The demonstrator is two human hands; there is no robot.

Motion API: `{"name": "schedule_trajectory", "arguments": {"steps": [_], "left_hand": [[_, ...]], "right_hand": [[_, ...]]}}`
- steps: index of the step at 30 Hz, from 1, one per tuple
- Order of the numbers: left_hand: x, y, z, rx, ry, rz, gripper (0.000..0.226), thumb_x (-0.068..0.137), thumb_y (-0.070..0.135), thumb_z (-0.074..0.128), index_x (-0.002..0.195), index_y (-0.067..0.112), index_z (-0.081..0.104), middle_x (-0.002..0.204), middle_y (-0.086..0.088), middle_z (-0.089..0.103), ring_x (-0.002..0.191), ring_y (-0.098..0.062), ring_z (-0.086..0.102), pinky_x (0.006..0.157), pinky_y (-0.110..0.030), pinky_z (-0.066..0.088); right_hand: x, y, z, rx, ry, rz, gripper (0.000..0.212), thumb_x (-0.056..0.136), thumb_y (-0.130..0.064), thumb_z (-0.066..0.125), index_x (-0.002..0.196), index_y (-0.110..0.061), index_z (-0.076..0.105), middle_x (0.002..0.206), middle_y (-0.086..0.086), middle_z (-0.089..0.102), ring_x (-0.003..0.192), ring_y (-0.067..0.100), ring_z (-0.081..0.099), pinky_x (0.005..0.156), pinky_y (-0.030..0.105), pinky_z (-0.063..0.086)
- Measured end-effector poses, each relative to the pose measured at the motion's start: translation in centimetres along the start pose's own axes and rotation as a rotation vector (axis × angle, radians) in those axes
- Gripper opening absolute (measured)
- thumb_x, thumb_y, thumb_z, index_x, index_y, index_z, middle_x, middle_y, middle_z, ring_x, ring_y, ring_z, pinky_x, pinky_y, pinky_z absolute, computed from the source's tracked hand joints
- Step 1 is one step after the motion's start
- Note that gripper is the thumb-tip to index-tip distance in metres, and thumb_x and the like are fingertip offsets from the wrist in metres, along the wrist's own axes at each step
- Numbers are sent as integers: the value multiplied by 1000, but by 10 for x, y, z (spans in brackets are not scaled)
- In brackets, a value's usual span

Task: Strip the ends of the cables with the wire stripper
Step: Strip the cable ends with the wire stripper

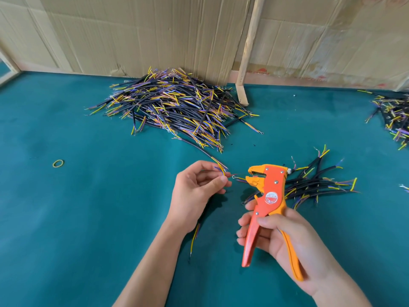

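An orange and yellow wire stripper [269,196] stands upright in my right hand [285,242], which grips its two handles; its jaws point left and are slightly apart. My left hand [194,191] pinches the thin coloured cores of a black cable [221,169] between thumb and fingers, just left of the jaws. One core's tip with a small ring end [238,178] reaches toward the jaws. The cable's other end [194,238] hangs below my left wrist over the green table.
A big heap of black cables [174,105] with coloured cores lies at the back by the cardboard wall [155,34]. A smaller bundle [318,185] lies behind the stripper, another heap [394,118] at the right edge. A yellow rubber band [58,163] lies left. A wooden stick [247,52] leans on the wall.
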State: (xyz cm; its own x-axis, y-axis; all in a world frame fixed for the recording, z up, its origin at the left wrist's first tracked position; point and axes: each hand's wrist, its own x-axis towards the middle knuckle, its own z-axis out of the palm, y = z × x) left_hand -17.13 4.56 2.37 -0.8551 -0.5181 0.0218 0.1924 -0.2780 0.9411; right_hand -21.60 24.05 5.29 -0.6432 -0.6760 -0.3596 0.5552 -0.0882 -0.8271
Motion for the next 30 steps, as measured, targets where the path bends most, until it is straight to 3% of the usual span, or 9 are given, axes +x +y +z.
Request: {"name": "schedule_trajectory", "arguments": {"steps": [2, 7, 11, 15, 24, 30], "left_hand": [[0, 0, 1, 42, 24, 17, 18, 80, 13, 78, 90, 8, 64, 91, -16, 77, 77, -23, 75, 63, -23, 55], [1, -4, 0, 133, 55, 27, 6, 90, 3, 73, 87, 8, 72, 82, -7, 74, 72, -15, 72, 62, -19, 52], [1, -4, -1, 161, 66, 39, 6, 93, 9, 71, 88, 8, 74, 76, -4, 72, 65, -10, 64, 62, -16, 49], [1, -4, -1, 218, 95, 5, 13, 90, 19, 73, 79, 14, 69, 67, -2, 67, 56, -12, 53, 59, -17, 45], [1, -1, 1, 233, 93, 9, 16, 73, 14, 59, 59, 17, 52, 62, -7, 52, 57, -20, 35, 50, -26, 30], [0, -2, 1, 257, 83, 11, 15, 68, 23, 60, 58, 16, 52, 65, -12, 52, 59, -23, 36, 53, -31, 28]], "right_hand": [[-2, 1, 1, -45, -5, -18, 32, 73, -6, 68, 104, 0, 72, 96, 35, 67, 82, 46, 68, 74, 49, 60], [2, 2, 7, -125, -13, -15, 40, 63, -18, 79, 102, -7, 75, 97, 34, 69, 82, 47, 70, 75, 49, 60], [5, 4, 7, -171, -17, -13, 40, 65, -20, 80, 104, -10, 75, 99, 33, 70, 84, 48, 71, 76, 50, 60], [5, 5, 5, -203, -13, -30, 40, 65, -22, 80, 103, -12, 75, 99, 31, 71, 84, 46, 72, 76, 49, 61], [18, -20, 21, -230, -16, -188, 27, 68, -19, 77, 95, -15, 77, 107, 21, 74, 82, 39, 72, 75, 41, 61], [40, -32, 36, -407, 54, -276, 19, 73, -19, 70, 91, -25, 76, 110, 5, 76, 92, 34, 75, 89, 60, 59]]}}
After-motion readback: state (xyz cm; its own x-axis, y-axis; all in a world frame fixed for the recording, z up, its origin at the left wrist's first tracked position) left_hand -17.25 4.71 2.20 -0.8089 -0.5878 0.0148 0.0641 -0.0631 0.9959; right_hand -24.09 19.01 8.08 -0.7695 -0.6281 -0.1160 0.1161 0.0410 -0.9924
